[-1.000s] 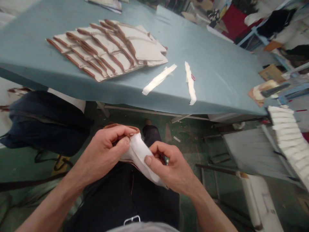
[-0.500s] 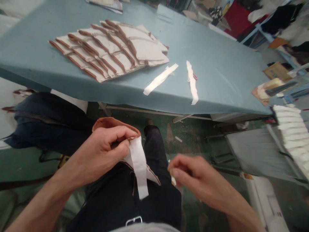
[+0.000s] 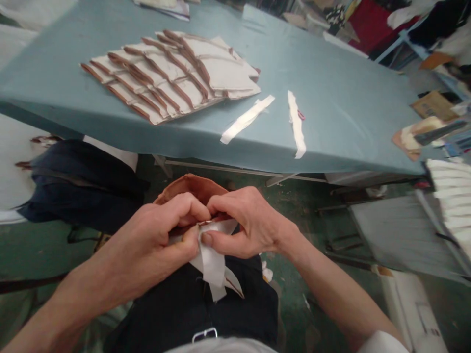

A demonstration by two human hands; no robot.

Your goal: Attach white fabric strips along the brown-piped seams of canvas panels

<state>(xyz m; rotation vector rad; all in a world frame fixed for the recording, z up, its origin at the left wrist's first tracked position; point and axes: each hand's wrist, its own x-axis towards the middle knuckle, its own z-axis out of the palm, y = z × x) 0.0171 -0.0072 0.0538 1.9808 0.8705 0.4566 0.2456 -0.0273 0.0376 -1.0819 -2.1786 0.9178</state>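
Over my lap, both hands meet on a brown leather piece (image 3: 191, 188) with a white tape strip (image 3: 213, 264) hanging from its edge. My left hand (image 3: 162, 235) is closed, pinching the piece's edge between thumb and fingers. My right hand (image 3: 245, 223) is also closed, its thumb pressing the top of the white strip against the same edge. The strip's loose end dangles over my dark trousers.
A blue-covered table (image 3: 331, 98) stands ahead, holding a fanned stack of cream pieces with brown trim (image 3: 172, 73) and two white strips (image 3: 247, 119), (image 3: 296, 123). A dark garment (image 3: 73, 181) hangs at the left. Stacked white pieces (image 3: 451, 196) lie on a grey stand at the right.
My right hand let go of the white strip, swung out to the right, then came back to pinch the strip's top against the leather edge. The left hand kept its hold.
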